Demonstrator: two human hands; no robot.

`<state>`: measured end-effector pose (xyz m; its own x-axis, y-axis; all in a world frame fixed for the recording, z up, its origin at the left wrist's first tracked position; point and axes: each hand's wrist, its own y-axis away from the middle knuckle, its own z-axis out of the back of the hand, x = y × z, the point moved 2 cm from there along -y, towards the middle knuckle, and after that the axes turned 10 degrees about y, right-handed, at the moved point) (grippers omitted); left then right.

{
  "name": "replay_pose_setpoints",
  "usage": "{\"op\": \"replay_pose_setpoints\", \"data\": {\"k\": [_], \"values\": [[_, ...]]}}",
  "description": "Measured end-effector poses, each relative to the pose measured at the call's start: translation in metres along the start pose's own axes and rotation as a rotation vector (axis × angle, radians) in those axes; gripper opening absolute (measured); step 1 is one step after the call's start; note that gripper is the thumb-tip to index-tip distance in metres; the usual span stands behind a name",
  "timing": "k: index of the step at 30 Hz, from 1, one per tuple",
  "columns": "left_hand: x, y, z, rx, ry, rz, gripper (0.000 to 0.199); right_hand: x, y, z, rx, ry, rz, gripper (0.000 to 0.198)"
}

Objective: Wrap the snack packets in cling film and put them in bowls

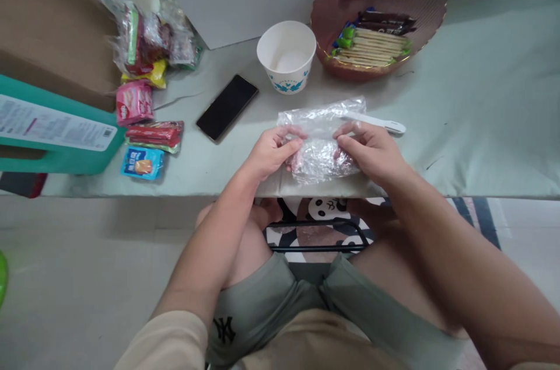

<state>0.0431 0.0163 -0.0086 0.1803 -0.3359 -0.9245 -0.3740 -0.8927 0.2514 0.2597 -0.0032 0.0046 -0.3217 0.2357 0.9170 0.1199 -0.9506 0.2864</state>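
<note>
Near the front edge of the pale green table (pixel 494 125), a crinkled clear plastic bag (pixel 324 160) sits between both hands: the left hand (pixel 272 151) pinches its left side with thumb and fingers, the right hand (pixel 374 151) its right. Just beyond the right hand lies a white utensil (pixel 389 124). Farther off are a dark phone (pixel 227 107), a white paper bowl (pixel 289 75) and a pink fluted bowl (pixel 426 25) holding wrapped sticks (pixel 371 48).

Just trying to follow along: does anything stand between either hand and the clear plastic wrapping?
Nothing visible does: the left hand and right hand hold the clear plastic wrapping, one at each side. A slim white item lies beside the right hand; the white paper bowl stands farther back, neither in between.
</note>
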Motion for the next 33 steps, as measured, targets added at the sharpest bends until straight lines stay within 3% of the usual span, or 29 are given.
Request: {"op": "replay_pose_setpoints", "data": {"k": [4, 8, 12, 16, 19, 21, 24, 26, 29, 31, 33], "values": [[-0.004, -0.006, 0.004, -0.074, 0.168, -0.113, 0.023, -0.004, -0.002, 0.0, -0.035, -0.109, -0.017, 0.022], [-0.012, -0.014, 0.002, -0.077, 0.284, -0.102, 0.018, -0.001, -0.009, -0.001, -0.083, -0.347, -0.031, 0.016], [-0.017, -0.023, 0.005, -0.113, 0.256, -0.096, 0.038, 0.002, -0.017, 0.001, -0.023, -0.472, 0.004, 0.023], [-0.012, -0.031, 0.01, -0.14, 0.14, -0.181, 0.018, -0.001, -0.022, 0.002, -0.098, -0.246, -0.012, 0.042], [-0.006, -0.034, 0.01, -0.129, 0.073, -0.201, 0.034, -0.004, -0.025, 0.0, -0.228, -0.054, 0.025, 0.023], [-0.005, -0.035, 0.009, -0.128, 0.043, -0.22, 0.044, -0.005, -0.027, -0.002, -0.251, -0.102, 0.068, 0.036], [-0.004, -0.037, 0.01, -0.111, -0.017, -0.281, 0.048, -0.005, -0.028, -0.005, -0.168, -0.185, 0.048, 0.058], [-0.002, -0.038, 0.013, -0.087, -0.081, -0.327, 0.048, -0.002, -0.028, -0.007, -0.095, -0.128, -0.004, 0.045], [0.0, -0.036, 0.018, -0.194, -0.237, -0.474, 0.049, 0.001, -0.024, -0.007, -0.111, -0.114, -0.033, 0.025], [-0.001, -0.03, 0.018, -0.372, -0.383, -0.659, 0.041, 0.003, -0.022, -0.007, -0.184, -0.155, -0.021, 0.025], [-0.002, -0.023, 0.009, -0.446, -0.538, -0.826, 0.028, 0.005, -0.019, -0.009, -0.224, -0.147, 0.003, 0.026]]}}
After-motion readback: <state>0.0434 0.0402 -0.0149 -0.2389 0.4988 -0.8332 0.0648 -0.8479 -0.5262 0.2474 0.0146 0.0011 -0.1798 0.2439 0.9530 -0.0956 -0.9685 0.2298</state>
